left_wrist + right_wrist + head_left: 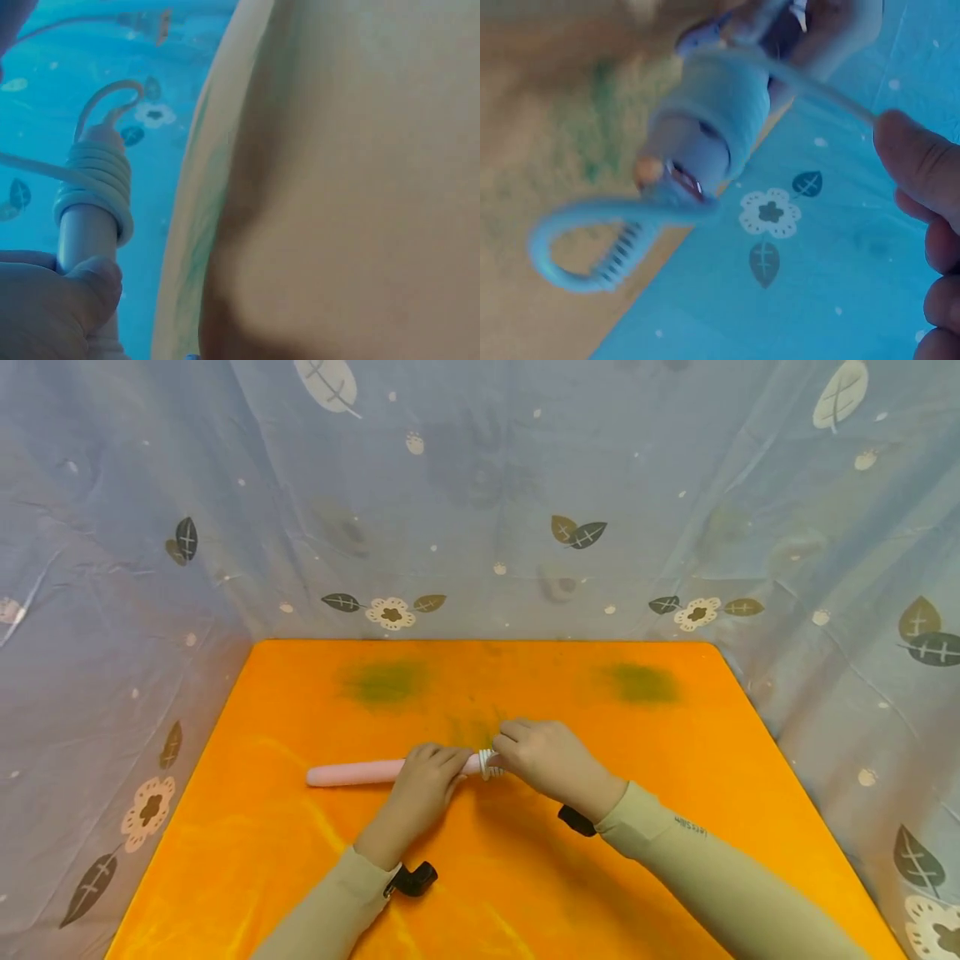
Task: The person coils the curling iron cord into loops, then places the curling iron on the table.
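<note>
A long pink rod, seemingly a hair straightener (352, 773), lies across the front middle of the orange table. My left hand (429, 781) grips it near its cord end, with the thumb along the barrel in the left wrist view. White cord (94, 180) is coiled in several tight turns round that end, and a short loop stands out past the tip. Between thumb and curled fingers, my right hand (930, 202) pinches a taut stretch of the cord (829, 94) leading off the coil. A plug (161, 26) on the cord shows at the top of the left wrist view.
Orange cloth covers the table (660, 760), which has two greenish patches toward the back. A grey-blue curtain (480, 485) with leaf and flower prints surrounds its back and sides. Black wrist cameras (415, 878) are strapped at both sleeves.
</note>
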The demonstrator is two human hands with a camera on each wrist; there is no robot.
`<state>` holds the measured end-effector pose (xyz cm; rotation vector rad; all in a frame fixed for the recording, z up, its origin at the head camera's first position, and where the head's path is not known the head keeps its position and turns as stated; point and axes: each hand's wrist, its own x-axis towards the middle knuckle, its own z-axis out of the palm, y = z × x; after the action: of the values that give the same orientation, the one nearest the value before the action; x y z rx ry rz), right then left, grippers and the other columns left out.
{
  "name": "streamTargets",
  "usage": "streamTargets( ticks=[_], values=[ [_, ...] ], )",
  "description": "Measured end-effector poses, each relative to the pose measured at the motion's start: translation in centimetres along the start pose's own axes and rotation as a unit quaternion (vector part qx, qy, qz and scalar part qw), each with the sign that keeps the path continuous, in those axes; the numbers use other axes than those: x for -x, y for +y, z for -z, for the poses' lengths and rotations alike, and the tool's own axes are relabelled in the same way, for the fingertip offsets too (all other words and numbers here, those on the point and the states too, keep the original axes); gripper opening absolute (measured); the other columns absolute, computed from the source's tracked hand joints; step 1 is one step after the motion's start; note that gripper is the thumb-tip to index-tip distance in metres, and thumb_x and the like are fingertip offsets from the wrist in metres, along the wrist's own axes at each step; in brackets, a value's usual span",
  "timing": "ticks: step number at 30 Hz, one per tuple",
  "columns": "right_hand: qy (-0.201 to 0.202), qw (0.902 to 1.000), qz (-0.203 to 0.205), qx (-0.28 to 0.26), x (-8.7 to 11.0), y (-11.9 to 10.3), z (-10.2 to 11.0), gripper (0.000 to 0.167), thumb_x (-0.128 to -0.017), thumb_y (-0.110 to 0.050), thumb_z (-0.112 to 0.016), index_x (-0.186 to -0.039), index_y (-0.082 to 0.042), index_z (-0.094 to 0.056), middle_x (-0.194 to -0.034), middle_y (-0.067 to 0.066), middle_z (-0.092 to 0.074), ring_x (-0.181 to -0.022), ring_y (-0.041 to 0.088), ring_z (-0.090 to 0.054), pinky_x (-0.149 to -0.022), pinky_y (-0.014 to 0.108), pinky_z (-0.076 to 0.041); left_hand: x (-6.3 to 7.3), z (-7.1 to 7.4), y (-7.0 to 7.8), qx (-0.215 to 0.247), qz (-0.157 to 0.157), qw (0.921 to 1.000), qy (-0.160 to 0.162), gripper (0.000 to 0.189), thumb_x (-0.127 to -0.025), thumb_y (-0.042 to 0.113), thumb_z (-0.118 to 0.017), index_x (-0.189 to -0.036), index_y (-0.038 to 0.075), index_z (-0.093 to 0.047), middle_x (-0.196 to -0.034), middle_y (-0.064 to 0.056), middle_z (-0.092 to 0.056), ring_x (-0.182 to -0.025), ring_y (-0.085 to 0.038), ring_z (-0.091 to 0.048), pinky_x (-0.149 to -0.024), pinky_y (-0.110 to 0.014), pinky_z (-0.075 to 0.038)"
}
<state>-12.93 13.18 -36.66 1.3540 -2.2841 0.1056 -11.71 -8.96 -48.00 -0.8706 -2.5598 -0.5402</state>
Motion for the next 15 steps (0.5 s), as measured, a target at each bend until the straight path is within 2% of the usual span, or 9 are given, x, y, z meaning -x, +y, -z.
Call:
streamTargets(
  ticks=[6,15],
  values=[
    [0.007,0.9999,-0.005,-0.011,-0.2,1.2,0.2,0.032,-0.079,-0.032,-0.08,-0.072,-0.012,-0.056,-0.067,-0.002,-0.044,-0.053,0.008,-0.042,-0.046,0.017,-0.038,0.6,-0.3,0.9,0.014,-0.029,0.9994,0.01,0.034,-0.088,0.017,-0.072,-0.121,0.012,-0.067,-0.114,-0.002,-0.067,-0.1,-0.026,-0.057,-0.093,-0.044,-0.043],
    [0.0,0.9998,0.002,-0.021,-0.3,2.0,-0.1,0.035,-0.08,-0.033,-0.078,-0.068,-0.014,-0.052,-0.066,-0.004,-0.037,-0.053,0.006,-0.033,-0.045,0.016,-0.03,1.1,-0.1,1.2,0.006,-0.036,0.9993,0.009,0.032,-0.09,0.018,-0.07,-0.121,0.012,-0.068,-0.112,-0.003,-0.067,-0.099,-0.025,-0.058,-0.093,-0.043,-0.043]
  ],
)
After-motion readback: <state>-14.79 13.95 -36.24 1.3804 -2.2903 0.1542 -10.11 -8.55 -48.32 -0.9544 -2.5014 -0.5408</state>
